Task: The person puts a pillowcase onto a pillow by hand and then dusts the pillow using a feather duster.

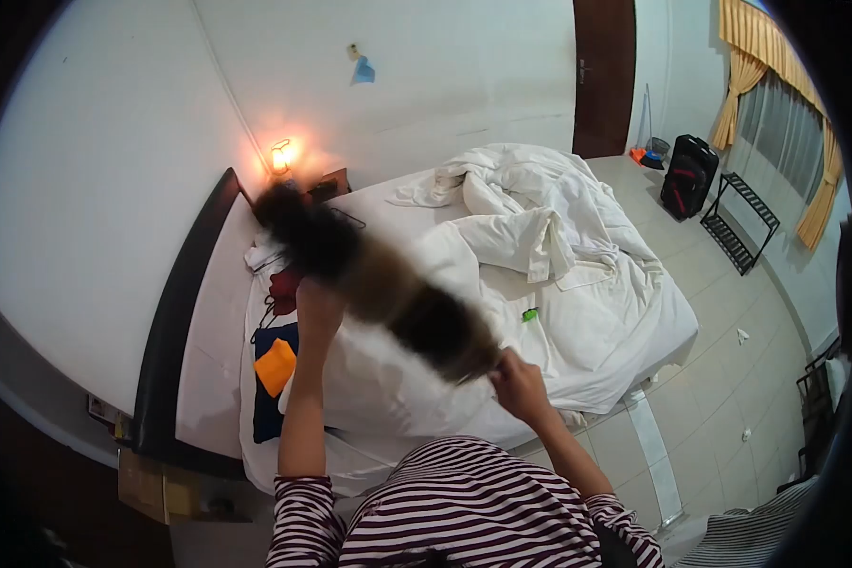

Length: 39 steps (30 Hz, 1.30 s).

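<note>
A long dark and brown cloth [383,284], smeared by motion, is stretched slantwise in the air over the bed. My right hand [518,381] is closed on its lower right end. My left hand [319,308] is raised at its left part, with the fingers hidden behind the blurred cloth. Below lies the bed with a rumpled white sheet [596,322]. Near my left forearm, an orange cloth [275,367] rests on a dark blue cloth [273,417], and a dark red item [282,292] is just above them. A small green object [530,314] lies on the sheet.
A dark headboard [175,312] borders the bed on the left. A lit lamp [280,159] glows beyond it. At the right are a black suitcase [689,177], a black rack [738,224] and yellow curtains [743,85]. An open cardboard box [144,483] sits at lower left.
</note>
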Each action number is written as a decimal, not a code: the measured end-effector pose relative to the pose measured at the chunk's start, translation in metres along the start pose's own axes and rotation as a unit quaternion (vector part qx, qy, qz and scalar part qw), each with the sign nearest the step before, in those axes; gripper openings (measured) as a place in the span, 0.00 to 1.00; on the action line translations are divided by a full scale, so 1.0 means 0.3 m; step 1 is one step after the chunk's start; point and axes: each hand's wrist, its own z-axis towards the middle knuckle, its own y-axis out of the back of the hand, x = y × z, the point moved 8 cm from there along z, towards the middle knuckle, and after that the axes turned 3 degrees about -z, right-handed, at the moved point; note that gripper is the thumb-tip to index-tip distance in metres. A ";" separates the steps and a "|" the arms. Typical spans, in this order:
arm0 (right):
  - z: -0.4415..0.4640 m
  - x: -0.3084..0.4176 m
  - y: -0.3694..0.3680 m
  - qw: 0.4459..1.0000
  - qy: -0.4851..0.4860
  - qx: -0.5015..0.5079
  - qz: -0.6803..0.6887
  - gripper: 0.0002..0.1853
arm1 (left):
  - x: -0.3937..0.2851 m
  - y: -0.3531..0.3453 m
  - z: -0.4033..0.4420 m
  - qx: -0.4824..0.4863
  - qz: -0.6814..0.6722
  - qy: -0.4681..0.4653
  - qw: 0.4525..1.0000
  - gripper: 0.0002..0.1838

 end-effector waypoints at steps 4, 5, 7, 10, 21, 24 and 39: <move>-0.070 -0.177 -0.121 0.995 -0.095 -0.004 -0.027 0.13 | 0.040 0.144 -0.066 0.005 -0.007 0.103 0.995 0.15; -0.089 -0.258 -0.127 0.989 -0.140 -0.040 -0.028 0.13 | 0.042 0.174 -0.082 0.014 0.023 0.118 0.993 0.14; -0.069 -0.299 -0.083 0.966 -0.257 -0.003 -0.016 0.15 | 0.047 0.200 -0.126 0.011 0.036 0.094 0.995 0.16; -0.037 -0.151 -0.023 0.973 -0.228 -0.022 0.015 0.14 | 0.022 0.228 -0.161 0.008 0.046 0.119 0.992 0.17; -0.121 -0.231 -0.144 0.969 -0.242 0.030 -0.044 0.18 | -0.004 0.259 -0.173 -0.059 0.134 0.074 0.987 0.16; -0.135 -0.251 -0.101 0.942 -0.334 0.009 0.001 0.19 | -0.033 0.298 -0.120 -0.103 0.126 0.044 0.986 0.16; -0.653 -0.602 -0.669 0.885 -0.424 0.193 0.009 0.26 | 0.262 0.545 -0.298 -0.215 0.278 0.097 0.931 0.17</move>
